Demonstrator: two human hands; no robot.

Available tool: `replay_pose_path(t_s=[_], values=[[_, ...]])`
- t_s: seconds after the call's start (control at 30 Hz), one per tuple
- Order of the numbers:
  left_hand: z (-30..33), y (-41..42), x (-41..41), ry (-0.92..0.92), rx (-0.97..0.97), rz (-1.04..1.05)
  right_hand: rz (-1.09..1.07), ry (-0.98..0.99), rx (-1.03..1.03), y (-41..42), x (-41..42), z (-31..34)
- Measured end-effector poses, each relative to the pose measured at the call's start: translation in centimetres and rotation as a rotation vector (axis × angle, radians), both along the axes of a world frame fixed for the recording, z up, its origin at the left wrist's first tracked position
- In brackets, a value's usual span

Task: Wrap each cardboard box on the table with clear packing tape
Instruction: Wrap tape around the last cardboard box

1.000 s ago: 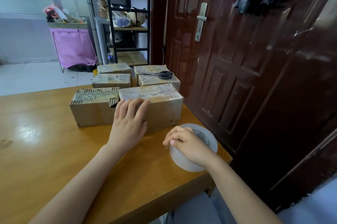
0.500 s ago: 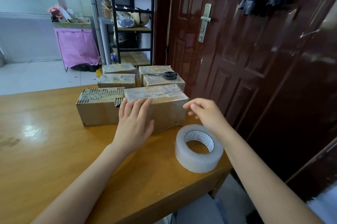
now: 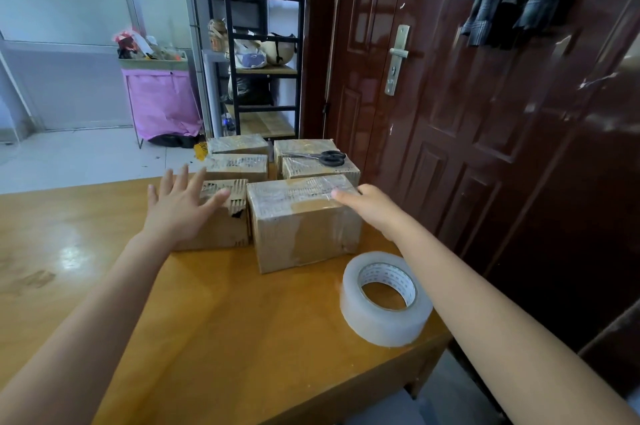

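**Head view: both hands out at the front boxes, tape roll parked**

Head view, only camera. My left hand [image 3: 180, 206] is spread flat, fingers straight and fanned, in front of the unwrapped box [image 3: 221, 220] at the front left. It holds nothing; thumb tip sits at that box's torn top edge, but I can't tell if there's real contact.

My right hand [image 3: 367, 206] is at the right top edge of the taped box [image 3: 304, 224], front right. Fingers reach over that edge onto the top; how much they curl is hidden from here, so grip state unclear.

The two front boxes stand side by side, touching or nearly so. Behind them are four more boxes [image 3: 239, 166], in two pairs, all shiny with tape. Scissors [image 3: 325, 157] lie on top of the rear right pair.

The clear tape roll [image 3: 386, 298] lies flat on the wooden table [image 3: 214, 320], near its right edge, just beside my right forearm, nobody touching it.
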State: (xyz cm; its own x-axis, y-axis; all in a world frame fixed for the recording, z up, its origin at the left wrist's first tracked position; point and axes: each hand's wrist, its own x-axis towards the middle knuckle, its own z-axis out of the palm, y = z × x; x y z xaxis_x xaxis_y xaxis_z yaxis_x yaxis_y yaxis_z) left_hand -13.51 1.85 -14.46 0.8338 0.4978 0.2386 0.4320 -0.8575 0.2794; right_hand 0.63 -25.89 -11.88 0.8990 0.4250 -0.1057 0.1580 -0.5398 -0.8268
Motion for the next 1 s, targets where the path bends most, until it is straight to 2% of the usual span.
replay_pose_path(t_s=[0.1, 0.3, 0.37, 0.5, 0.6, 0.77, 0.93, 1.0], values=[[0.1, 1.2, -0.4, 0.165, 0.067, 0.015, 0.003, 0.088, 0.024, 0.2, -0.1, -0.5], [0.7, 3.3, -1.5, 0.302, 0.192, -0.121, 0.007, 0.092, 0.003, 0.2, -0.2, 0.0], [0.4, 4.4, -2.1, 0.234, 0.133, -0.122, 0.004, 0.089, -0.005, 0.3, -0.4, 0.2], [1.1, 6.0, -3.7, -0.039, -0.003, 0.011, 0.023, 0.064, -0.038, 1.1, -1.4, 0.3], [3.0, 6.1, -4.6, -0.181, -0.026, 0.08, 0.052, 0.0, -0.092, 2.6, -2.7, 0.2], [7.8, 4.7, -6.1, -0.156, 0.148, 0.117, 0.066, -0.109, -0.167, 6.5, -4.7, 0.0], [12.6, 2.6, -8.0, -0.345, 0.216, 0.107, 0.078, -0.153, -0.13, 8.0, -5.1, -0.3], [13.7, 1.2, -8.0, -0.355, 0.252, 0.072, 0.145, -0.236, -0.068, 8.1, -5.5, -0.7]])
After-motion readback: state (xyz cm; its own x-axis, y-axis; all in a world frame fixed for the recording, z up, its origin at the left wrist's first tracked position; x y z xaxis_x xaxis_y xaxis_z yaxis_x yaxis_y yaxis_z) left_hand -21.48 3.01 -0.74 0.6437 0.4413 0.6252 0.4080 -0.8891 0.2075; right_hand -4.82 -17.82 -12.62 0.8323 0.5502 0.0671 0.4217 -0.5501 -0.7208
